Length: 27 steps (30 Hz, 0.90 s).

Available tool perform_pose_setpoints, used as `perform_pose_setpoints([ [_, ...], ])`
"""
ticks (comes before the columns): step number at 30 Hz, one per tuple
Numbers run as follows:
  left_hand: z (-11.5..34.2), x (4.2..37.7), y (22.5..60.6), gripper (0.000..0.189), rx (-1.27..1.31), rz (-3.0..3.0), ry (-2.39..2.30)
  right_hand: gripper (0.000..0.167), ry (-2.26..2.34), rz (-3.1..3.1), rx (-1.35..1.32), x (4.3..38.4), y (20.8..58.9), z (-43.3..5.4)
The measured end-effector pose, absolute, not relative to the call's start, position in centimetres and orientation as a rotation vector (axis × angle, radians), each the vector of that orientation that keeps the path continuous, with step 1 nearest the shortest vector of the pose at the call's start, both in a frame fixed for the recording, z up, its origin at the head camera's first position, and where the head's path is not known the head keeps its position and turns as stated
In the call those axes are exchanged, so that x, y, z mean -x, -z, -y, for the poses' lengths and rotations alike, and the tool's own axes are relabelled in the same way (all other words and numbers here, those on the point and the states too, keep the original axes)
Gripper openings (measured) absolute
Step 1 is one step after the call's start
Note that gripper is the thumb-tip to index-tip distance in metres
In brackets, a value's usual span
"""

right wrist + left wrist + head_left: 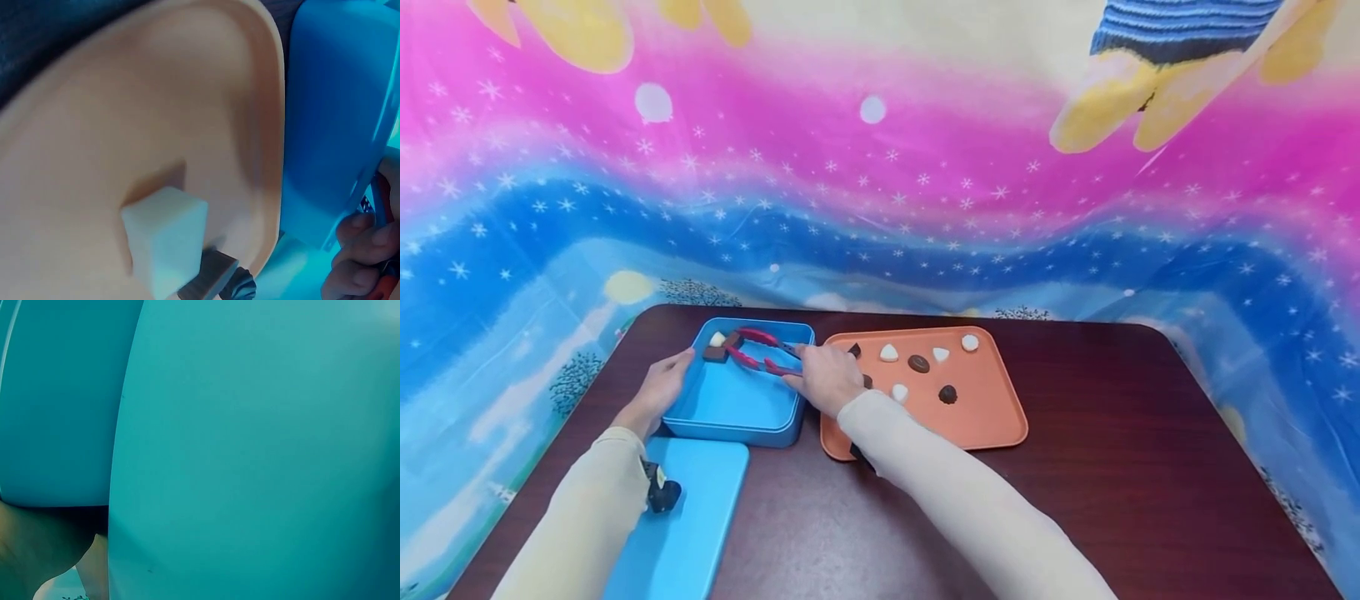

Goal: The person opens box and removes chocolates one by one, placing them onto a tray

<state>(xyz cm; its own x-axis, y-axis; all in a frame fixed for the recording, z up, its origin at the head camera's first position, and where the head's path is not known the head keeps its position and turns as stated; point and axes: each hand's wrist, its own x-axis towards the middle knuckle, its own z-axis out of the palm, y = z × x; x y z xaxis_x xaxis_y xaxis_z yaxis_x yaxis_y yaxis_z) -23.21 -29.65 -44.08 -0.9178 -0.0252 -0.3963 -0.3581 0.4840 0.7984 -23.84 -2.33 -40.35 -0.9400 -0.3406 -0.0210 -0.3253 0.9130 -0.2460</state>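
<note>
My right hand (831, 379) grips red tongs (760, 337) over the blue box (741, 437). Their tips sit at a brown chocolate piece (733, 340) in the box's back left corner. Beside it lie a dark square chocolate (715, 355) and a small cream piece (717, 339). My left hand (661, 387) rests against the box's left wall, its fingertips right at the rim. In the right wrist view, curled fingers (369, 240) wrap the tong handles, and the tips are out of sight.
An orange tray (992, 425) right of the box holds several white and dark chocolates, including a brown oval one (918, 363) and a white block (165, 237). The blue lid (700, 517) lies in front of the box, under my left forearm. A patterned cloth (880, 208) hangs behind the table.
</note>
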Motion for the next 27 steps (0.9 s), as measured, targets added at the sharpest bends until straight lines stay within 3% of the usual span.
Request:
perform_pose_setpoints([
  [27,30.4,22.3,44.4,0.084,0.324,-2.395,-1.356,0.058,0.81,-2.919,0.464,19.5,39.5,-1.3],
])
